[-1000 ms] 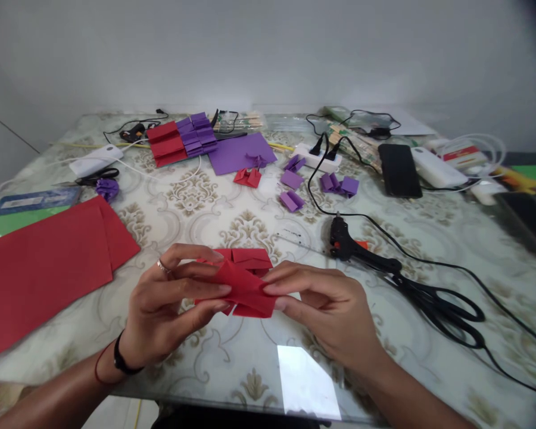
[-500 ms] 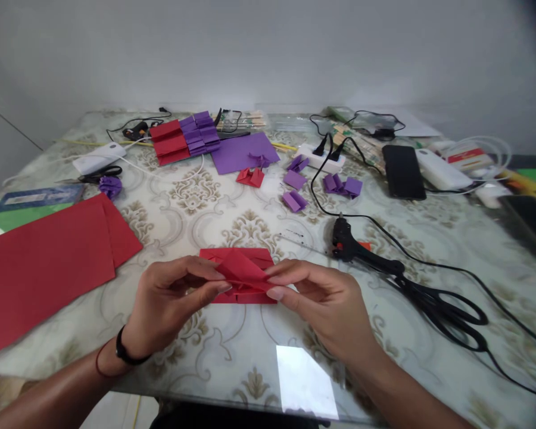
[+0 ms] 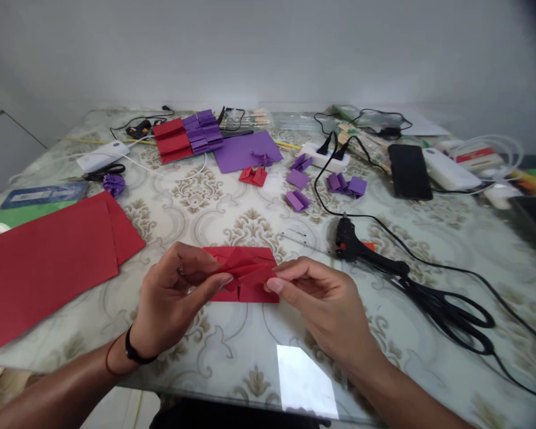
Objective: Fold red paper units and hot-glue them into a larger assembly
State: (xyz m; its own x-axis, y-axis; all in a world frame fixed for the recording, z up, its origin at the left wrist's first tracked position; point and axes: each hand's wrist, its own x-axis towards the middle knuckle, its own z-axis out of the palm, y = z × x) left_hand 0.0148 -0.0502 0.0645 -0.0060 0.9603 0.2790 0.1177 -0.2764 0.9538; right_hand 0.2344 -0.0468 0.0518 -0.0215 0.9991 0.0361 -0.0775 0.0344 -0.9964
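Observation:
A folded red paper piece is held just above the table's near middle. My left hand pinches its left side with thumb and fingers closed. My right hand pinches its right side the same way. Part of the paper is hidden behind my fingers. A black band and a red thread sit on my left wrist.
Large red sheets lie at the left. A black glue gun with its cable and black scissors lie to the right. Small purple folded pieces, a purple sheet, a phone and a power strip sit farther back.
The red paper has been folded down smaller and lowered toward the table. Both hands have drawn closer together on it.

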